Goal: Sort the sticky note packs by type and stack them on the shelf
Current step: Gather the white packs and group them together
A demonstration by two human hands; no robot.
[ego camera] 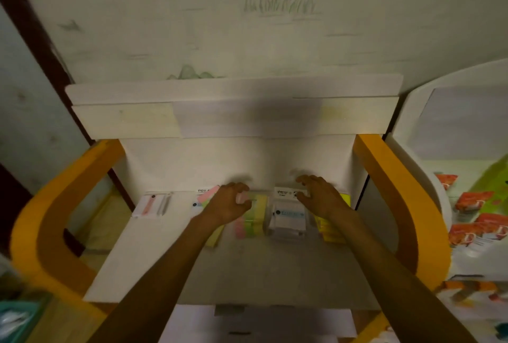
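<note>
Hands hover over the row at the back of the white shelf: left hand apparently loose-curled above the pastel striped sticky-note pack, right hand spread over the clear-wrapped white pack, grasping next.

- Both bare forearms reach up from the bottom edge, angling inward and running roughly side by side toward the middle of the view.
- The left hand sits palm down, wrist slightly bent, knuckles raised.
- Its fingers curl inward toward the palm in a loose claw; motion blur hides whether they pinch anything.
- The right hand is level with the left, also palm down, a clear gap between the two.
- Its fingers are spread and bent at the knuckles, tips pointing down and forward, thumb stretched out to the left side.
- Neither hand plainly grips anything; both hands are slightly blurred.
</note>
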